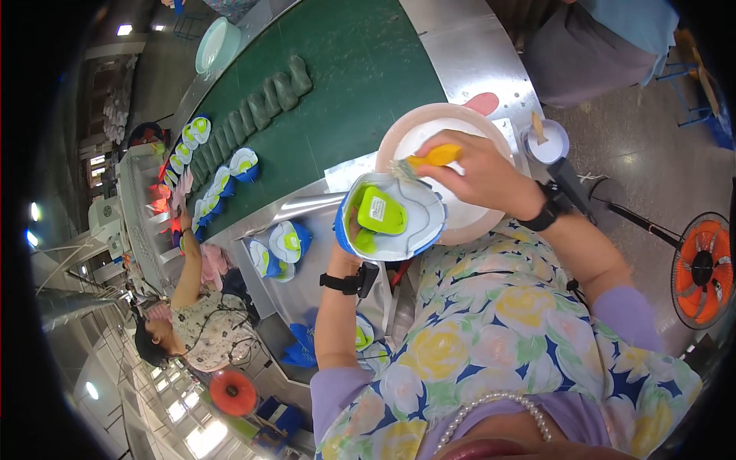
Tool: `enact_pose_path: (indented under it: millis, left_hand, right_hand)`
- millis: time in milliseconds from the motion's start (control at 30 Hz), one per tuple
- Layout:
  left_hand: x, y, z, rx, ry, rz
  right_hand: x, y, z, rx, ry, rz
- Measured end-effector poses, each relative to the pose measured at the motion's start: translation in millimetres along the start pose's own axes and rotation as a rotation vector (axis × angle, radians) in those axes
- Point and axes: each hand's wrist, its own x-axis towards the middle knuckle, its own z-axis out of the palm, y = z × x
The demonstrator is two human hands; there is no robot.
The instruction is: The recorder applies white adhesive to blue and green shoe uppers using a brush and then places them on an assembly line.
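1. Left hand (pixel 354 231): closed around a shoe sole (pixel 391 216), blue-rimmed and white inside with a lime-green insert, held tilted with its inner face up, above the near edge of the metal tabletop (pixel 468 54) and just beside the basin.

2. Right hand (pixel 479 172): fingers closed on the yellow handle of a small brush (pixel 425 159). The bristles point left and touch, or nearly touch, the upper rim of the sole; actual contact cannot be confirmed.

3. Supply: a round pink basin (pixel 437 126) with pale contents sits directly behind the sole, partly covered by the right hand. A small white cup (pixel 546 142) with a stick in it stands just right of the basin.

4. Step in hand, by judgement: coating the inner edge of the sole with the brush. The stroke appears to be at the top rim; how much of the surface is covered cannot be told.

5. Next move, by judgement: it calls for a steady hold by the left hand, turning the sole so that the brush can follow the rim without touching the green insert, and a reload from the basin if the bristles run dry.

6. Surroundings: more blue-and-white soles (pixel 280 247) lie on the tabletop to the left, and others sit in a row on the green conveyor belt (pixel 345 69). Another person (pixel 192 307) works at the belt further left. An orange fan (pixel 701 268) stands on the floor at right.
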Motion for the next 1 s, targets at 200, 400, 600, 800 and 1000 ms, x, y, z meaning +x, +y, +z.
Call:
enact_pose_path:
  millis: [200,400,600,800,1000]
  left_hand:
    - [12.5,-8.8,-57.8,0.262,-0.006,0.167]
    - [38.4,28.7,-145.3,0.504,0.112,0.433]
    - [87.2,121.0,-230.7,0.381,0.517,0.574]
    - [180.9,196.3,-339.5,0.252,0.653,0.646]
    - [190.8,249.8,-506.7,1.363,1.131,0.635]
  right_hand:
    - [18.4,10.6,16.9,-0.123,0.049,0.280]
    - [21.5,13.3,25.7,0.114,0.073,0.564]
    - [10.5,37.1,42.5,0.182,0.123,0.695]
    - [9.9,49.4,59.3,0.096,0.232,0.816]
    - [21.6,62.3,83.4,0.060,0.232,0.850]
